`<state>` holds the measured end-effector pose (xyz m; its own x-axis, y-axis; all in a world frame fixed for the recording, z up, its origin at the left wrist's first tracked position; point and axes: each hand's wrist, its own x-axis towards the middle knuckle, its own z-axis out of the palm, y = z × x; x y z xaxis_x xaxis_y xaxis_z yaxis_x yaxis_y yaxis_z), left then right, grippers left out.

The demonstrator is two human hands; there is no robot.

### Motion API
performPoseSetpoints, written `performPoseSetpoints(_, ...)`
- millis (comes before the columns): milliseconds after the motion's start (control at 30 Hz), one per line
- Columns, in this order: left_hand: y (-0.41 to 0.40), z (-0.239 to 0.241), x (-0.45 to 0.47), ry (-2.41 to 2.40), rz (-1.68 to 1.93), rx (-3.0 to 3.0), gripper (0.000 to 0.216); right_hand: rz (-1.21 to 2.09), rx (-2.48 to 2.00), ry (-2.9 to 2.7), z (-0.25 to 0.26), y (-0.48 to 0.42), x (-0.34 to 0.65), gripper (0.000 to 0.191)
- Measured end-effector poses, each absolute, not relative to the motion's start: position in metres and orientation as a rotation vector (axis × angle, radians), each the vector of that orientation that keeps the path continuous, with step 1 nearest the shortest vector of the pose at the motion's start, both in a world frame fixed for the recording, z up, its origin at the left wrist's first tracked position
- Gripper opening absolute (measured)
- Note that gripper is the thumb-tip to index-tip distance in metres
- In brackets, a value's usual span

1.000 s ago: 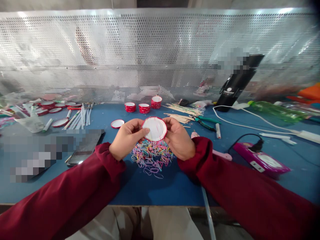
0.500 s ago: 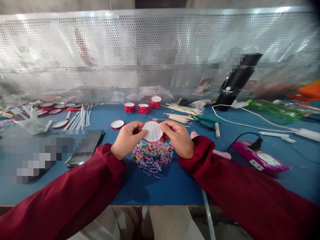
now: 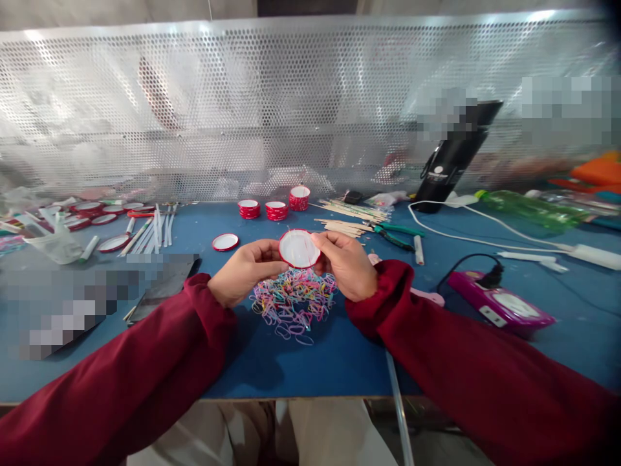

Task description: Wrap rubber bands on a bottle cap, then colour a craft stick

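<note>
A round white lid with a red rim [image 3: 297,249] is held up above the table, its white inner side facing me. My left hand [image 3: 250,266] pinches its left edge, the thumb low on the rim. On the other side, my right hand [image 3: 347,264] grips the right edge with its thumb over the rim; its other fingers are partly hidden behind. Thin reddish lines show on the white face, too fine to make out. Just below both hands lies a heap of coloured rubber bands [image 3: 294,304] on the blue table [image 3: 334,369].
Stacks of red-rimmed lids [image 3: 276,210] stand behind, with a single lid [image 3: 226,242] nearer. Wooden sticks [image 3: 342,226], pliers [image 3: 392,236], a black bottle [image 3: 449,162] and a purple power strip [image 3: 499,303] are on the right. A plastic cup [image 3: 58,244] and white sticks [image 3: 150,233] lie left.
My left thumb has slid from the lid's white face down to its lower left edge. The lid has tilted and risen slightly. My right hand keeps its grip.
</note>
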<state>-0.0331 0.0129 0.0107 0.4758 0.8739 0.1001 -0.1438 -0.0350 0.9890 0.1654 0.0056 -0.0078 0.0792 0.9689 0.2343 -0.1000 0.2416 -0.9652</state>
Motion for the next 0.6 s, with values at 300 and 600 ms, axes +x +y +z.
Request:
performPoseSetpoints(300, 0.0129, 0.0054, -0.0307, 0.730, 1.010, 1.556, 0.041, 0.801, -1.019, -1.343, -0.0042, 0.0035, 0.1673, 0.023)
performPoseSetpoints(600, 0.0161, 0.0057, -0.0341, 0.629, 1.055, 1.743, 0.060, 0.746, -1.014, -1.359, -0.0034, 0.0024, 0.1687, 0.014)
